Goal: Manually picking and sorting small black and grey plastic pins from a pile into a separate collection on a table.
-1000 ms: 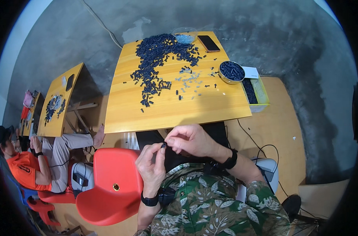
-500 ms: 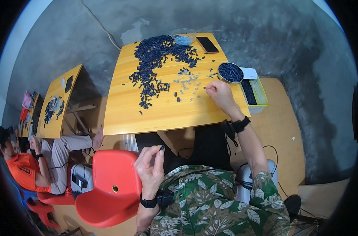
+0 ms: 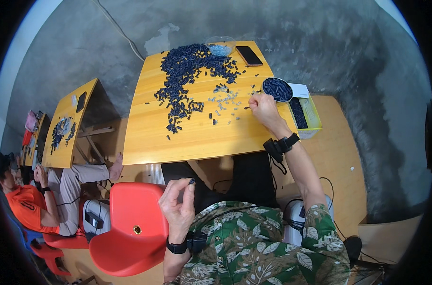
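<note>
Left hand: your left hand is raised above your lap, thumb and forefinger pinched together at the tips.
Pinched piece: a small dark piece sits between those tips, well apart from the surface.
Right hand: your right hand is over the right part of the surface, fingers drawn in narrow; you cannot tell whether they hold anything.
By your right fingertips: a tiny dark bit, just beside them.
Bowl: a round metal bowl full of dark pieces, just beyond your right hand.
Dark heap: a spread of short dark pieces, dense at the far side and trailing down toward you.
Clear bits: small clear pieces, scattered between the heap and your right hand.
Far edge: a clear tub of pale blue bits, with a dark-screened phone to its right.
Box: a yellow-sided box holding dark material, just off the surface's right edge.
To your left: a red chair beside you; farther off, a seated person in an orange shirt.
</note>
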Demonstrator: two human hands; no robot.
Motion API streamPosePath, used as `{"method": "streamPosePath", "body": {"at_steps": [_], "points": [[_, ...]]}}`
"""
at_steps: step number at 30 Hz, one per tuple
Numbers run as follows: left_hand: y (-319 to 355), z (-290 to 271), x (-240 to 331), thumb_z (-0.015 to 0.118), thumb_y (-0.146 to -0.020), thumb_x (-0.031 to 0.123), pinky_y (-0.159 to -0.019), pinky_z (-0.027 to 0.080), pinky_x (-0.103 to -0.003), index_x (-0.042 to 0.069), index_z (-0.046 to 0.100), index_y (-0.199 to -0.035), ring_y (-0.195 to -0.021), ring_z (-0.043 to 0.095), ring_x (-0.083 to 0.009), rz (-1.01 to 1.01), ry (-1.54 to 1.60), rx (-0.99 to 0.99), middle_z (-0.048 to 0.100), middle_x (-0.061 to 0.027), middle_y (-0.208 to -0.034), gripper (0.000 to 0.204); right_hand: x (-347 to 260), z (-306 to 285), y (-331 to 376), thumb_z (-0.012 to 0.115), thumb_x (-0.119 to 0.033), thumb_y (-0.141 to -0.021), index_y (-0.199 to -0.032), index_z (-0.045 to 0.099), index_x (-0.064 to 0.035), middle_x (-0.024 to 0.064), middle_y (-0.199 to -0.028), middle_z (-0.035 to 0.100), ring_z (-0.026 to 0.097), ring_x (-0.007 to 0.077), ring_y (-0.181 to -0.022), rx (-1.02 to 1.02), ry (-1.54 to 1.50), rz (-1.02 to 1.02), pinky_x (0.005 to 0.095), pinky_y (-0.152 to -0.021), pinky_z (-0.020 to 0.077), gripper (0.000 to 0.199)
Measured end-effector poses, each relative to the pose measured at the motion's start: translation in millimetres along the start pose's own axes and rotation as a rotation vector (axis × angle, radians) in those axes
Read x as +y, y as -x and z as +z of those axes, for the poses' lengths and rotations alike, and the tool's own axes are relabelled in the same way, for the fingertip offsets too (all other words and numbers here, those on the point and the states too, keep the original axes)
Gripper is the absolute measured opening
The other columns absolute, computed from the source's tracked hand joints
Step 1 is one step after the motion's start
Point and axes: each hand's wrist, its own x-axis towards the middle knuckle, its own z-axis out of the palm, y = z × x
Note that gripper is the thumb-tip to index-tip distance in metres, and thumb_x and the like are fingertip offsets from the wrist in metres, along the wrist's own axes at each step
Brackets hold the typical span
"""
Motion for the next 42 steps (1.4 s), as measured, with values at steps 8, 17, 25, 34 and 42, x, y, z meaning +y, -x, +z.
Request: {"method": "streamPosePath", "body": {"at_steps": [8,17,25,34,42], "points": [[-1,1,-1,0.068,-0.085,-0.003,-0.064,0.048,-0.028,-0.003,0.068,-0.092,-0.07,0.061,-0.018,0.018,0.011,-0.002,0.065,-0.0104,-0.079,0.007,-3,-2,-18,0.059,0.001,-0.077,-0.082,0.069,0.0046,0.0266,-0.083,0.067,0.067,0.0416,-0.082,-0.066,0.035,-0.003,0.0463,-0.075,0.0538,0.012],[-1,-2,-6,0.068,-0.086,-0.002,-0.063,0.048,-0.028,-0.002,0.068,-0.092,-0.069,0.061,-0.0185,-0.003,0.001,0.008,0.065,-0.0104,-0.078,0.006,-5,-15,-55,0.058,0.001,-0.079,-0.084,0.069,0.0039,0.0266,-0.085,0.067,0.068,0.0405,-0.084,-0.104,0.141,0.069,0.0435,-0.077,0.0542,0.012],[-4,-1,-4,0.068,-0.086,-0.002,-0.064,0.048,-0.029,-0.003,0.068,-0.092,-0.071,0.062,-0.019,0.025,-0.019,-0.011,0.065,-0.0107,-0.079,0.006,-3,0,-77,0.063,-0.006,-0.081,-0.087,0.072,0.0005,0.0212,-0.087,0.07,0.069,0.0366,-0.084,-0.244,0.259,-0.028,0.0427,-0.078,0.0549,0.012],[0,-5,-6,0.067,-0.088,-0.003,-0.062,0.043,-0.022,-0.003,0.068,-0.093,-0.07,0.055,-0.009,-0.034,0.031,0.004,0.063,-0.0052,-0.08,0.005,10,31,-78,0.065,-0.01,-0.08,-0.08,0.069,-0.0009,0.0213,-0.084,0.068,0.066,0.0388,-0.081,-0.28,0.355,0.004,0.0438,-0.075,0.0538,0.01],[-6,-1,0,0.068,-0.086,-0.004,-0.059,0.043,-0.024,-0.003,0.068,-0.092,-0.066,0.054,-0.0112,0.023,0.002,0.021,0.062,-0.005,-0.076,0.006,-87,-19,-15,0.067,-0.005,-0.086,-0.091,0.067,0.0031,0.0084,-0.077,0.068,0.067,0.0145,-0.066,-0.443,-0.68,0.112,0.0276,-0.059,0.0543,0.009]]}}
